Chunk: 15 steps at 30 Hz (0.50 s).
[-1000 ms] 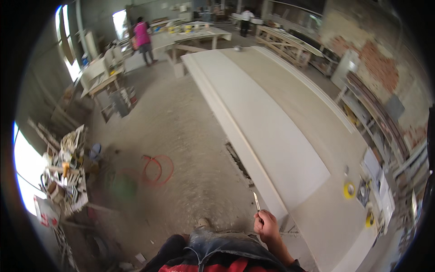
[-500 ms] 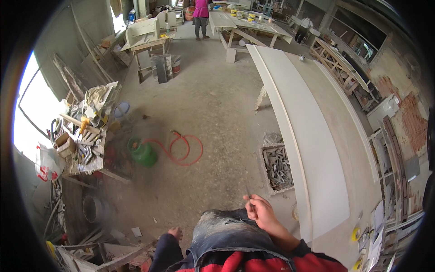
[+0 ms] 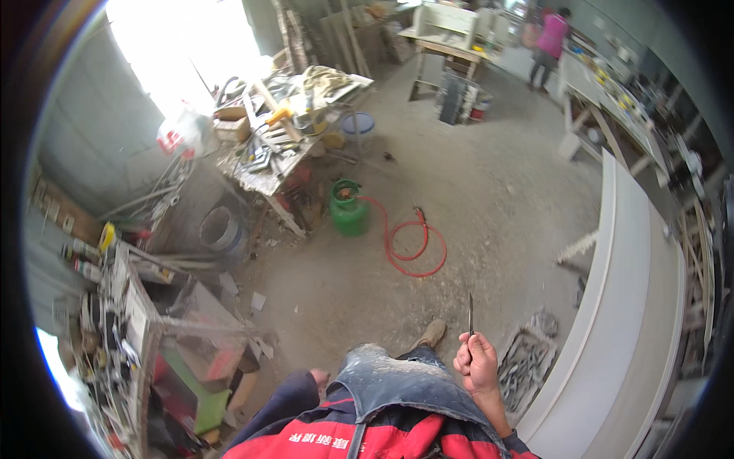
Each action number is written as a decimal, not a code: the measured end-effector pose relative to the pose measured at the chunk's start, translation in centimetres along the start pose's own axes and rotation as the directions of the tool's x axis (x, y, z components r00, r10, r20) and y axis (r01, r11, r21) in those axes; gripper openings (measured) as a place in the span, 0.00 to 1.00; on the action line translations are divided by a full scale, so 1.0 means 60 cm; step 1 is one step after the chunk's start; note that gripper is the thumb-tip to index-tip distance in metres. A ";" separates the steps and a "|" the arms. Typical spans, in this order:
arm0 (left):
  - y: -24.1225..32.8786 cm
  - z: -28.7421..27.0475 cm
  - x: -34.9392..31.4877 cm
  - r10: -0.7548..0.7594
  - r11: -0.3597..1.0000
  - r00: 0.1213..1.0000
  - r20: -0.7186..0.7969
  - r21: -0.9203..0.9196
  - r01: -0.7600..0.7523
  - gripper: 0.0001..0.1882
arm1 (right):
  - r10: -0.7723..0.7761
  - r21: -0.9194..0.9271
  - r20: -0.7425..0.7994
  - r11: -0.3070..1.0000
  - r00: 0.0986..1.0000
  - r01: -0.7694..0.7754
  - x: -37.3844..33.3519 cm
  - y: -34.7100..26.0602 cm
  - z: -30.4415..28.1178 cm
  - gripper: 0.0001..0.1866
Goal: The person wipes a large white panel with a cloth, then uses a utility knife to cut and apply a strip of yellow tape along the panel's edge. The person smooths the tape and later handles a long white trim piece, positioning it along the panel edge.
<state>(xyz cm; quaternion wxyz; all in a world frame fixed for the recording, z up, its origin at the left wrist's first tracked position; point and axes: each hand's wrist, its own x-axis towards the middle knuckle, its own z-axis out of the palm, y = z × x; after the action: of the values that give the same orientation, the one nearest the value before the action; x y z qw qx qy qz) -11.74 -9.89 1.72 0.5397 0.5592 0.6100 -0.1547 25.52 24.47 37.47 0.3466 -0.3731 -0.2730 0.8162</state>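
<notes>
My right hand (image 3: 477, 364) is closed around the lower end of a slim knife (image 3: 471, 312), its narrow dark blade pointing up and away from me. The grip is mostly hidden by my fingers. Low beside my body hangs my left hand (image 3: 320, 378), partly covered by its dark sleeve; its fingers do not show clearly. To the right of the knife stands a long white panel (image 3: 623, 306) with a raised edge strip. Below that panel, on the floor, is a tray (image 3: 527, 366) of metal clamps or similar grey pieces.
A green gas cylinder (image 3: 349, 215) with a coiled red hose (image 3: 442, 256) stands on the dusty floor. At left are a cluttered workbench (image 3: 264, 177), a bucket (image 3: 221, 229) and a crowded rack (image 3: 145, 325). Another person (image 3: 550, 42) is at a far table (image 3: 592, 88).
My view has swung left, bringing the bench and rack further into it. The knife stays in my right hand, now more upright. A shoe of mine has come into sight.
</notes>
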 end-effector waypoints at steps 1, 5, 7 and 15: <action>0.033 0.008 0.028 -0.030 1.000 0.991 -0.130 0.003 0.030 0.22 | 0.033 -0.030 0.038 0.999 0.999 -0.032 0.028 -0.021 0.006 0.14; 0.279 -0.213 0.100 -0.476 0.584 0.858 -0.191 -0.799 0.146 0.24 | -0.022 -0.162 0.019 0.986 1.000 0.024 0.114 -0.135 -0.052 0.20; 0.308 -0.242 0.127 -0.494 0.648 0.812 -0.311 -0.754 0.106 0.24 | -0.018 -0.136 0.024 0.990 1.000 0.022 0.146 -0.188 -0.063 0.18; 0.324 -0.352 0.163 -0.557 0.617 0.784 -0.272 -0.768 0.171 0.25 | -0.092 -0.068 -0.066 0.994 0.994 0.087 0.230 -0.309 -0.150 0.14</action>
<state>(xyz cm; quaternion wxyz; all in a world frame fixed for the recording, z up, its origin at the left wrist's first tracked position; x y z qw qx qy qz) -3.47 18.22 9.48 0.4942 0.1858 0.8397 0.1272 32.77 48.06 39.57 0.3799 -0.3996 -0.3037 0.7770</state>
